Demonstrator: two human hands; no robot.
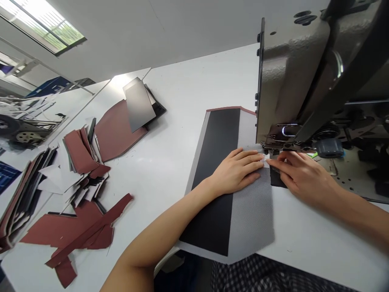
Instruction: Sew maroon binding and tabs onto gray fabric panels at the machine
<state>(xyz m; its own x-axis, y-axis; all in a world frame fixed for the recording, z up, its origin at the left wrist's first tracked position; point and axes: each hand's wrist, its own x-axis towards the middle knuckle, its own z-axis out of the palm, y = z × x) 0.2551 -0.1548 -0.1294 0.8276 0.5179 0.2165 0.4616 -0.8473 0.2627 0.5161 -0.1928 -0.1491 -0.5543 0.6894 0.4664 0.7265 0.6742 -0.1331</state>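
Observation:
A grey mesh fabric panel point(252, 215) with a wide black strip point(217, 178) lies on the white table, running under the sewing machine's presser foot point(272, 145). My left hand point(238, 170) lies flat on the panel, fingers stretched toward the foot. My right hand point(299, 174) rests beside it on the machine bed, fingertips pinched on a small white tab point(266, 158) at the panel's edge near the needle. The panel's far end shows a maroon edge point(227, 108).
The grey sewing machine head point(304, 69) fills the upper right. Maroon leather offcuts point(82, 235), stacked maroon and white pieces point(79, 158) and a large maroon sheet with a grey card point(138, 103) lie at the left. More stacked pieces point(18, 198) sit at the far left edge.

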